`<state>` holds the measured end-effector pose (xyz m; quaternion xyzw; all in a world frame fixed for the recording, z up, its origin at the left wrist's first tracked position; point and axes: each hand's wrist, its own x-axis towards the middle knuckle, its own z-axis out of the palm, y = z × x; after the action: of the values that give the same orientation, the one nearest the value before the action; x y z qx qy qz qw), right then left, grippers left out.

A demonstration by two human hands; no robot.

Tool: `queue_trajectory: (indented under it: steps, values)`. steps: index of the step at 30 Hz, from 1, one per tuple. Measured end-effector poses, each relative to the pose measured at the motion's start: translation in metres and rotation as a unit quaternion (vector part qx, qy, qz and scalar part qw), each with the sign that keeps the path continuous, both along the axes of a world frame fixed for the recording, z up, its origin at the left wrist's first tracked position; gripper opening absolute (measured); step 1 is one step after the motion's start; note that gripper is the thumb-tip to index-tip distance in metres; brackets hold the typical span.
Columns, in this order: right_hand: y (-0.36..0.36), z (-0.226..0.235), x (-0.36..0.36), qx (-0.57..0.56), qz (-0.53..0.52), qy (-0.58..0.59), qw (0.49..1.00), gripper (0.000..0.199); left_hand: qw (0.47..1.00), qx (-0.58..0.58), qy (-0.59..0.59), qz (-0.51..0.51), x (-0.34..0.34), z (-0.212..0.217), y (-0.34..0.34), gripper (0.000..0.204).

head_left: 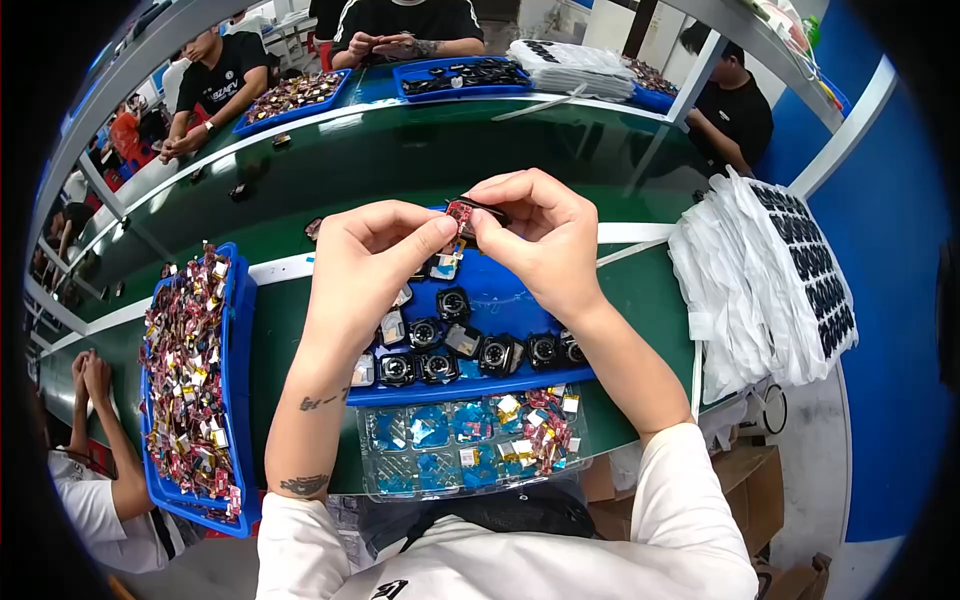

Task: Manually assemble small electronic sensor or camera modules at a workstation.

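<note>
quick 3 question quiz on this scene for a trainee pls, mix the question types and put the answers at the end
1. Multiple choice: what colour is the small board between the left hand and the right hand?
A) green
B) red
C) white

2. True or false: the long blue bin heaped with red pieces stands to the left of both hands.

3. Fill in the gap: of the clear tray and the blue tray holding black casings, the one nearer the wearer's white shirt is the ... tray.

Key: 1. B; 2. True; 3. clear
</note>
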<state>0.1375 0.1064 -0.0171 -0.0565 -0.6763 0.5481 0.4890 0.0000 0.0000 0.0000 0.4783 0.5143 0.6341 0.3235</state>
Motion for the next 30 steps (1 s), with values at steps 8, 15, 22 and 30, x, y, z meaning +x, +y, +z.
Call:
queue_trajectory:
  steps: [8,15,22,30]
  values:
    - [0.002,0.003,0.007,-0.015,0.043,-0.022,0.999,0.015,0.994,-0.01,0.072,0.082,0.004,0.004,0.003,0.017]
    - [0.013,0.007,0.009,0.007,0.091,-0.064,0.994,0.023,0.99,0.005,0.114,0.08,-0.007,0.001,0.005,0.02]
    - [0.033,-0.004,-0.001,-0.009,0.106,-0.147,0.983,0.024,0.984,-0.07,0.163,0.01,-0.027,0.015,-0.009,0.023]
    - [0.147,-0.052,-0.048,-0.087,-0.201,-0.313,0.924,0.027,0.978,0.023,0.168,0.125,-0.041,0.034,-0.035,0.021]
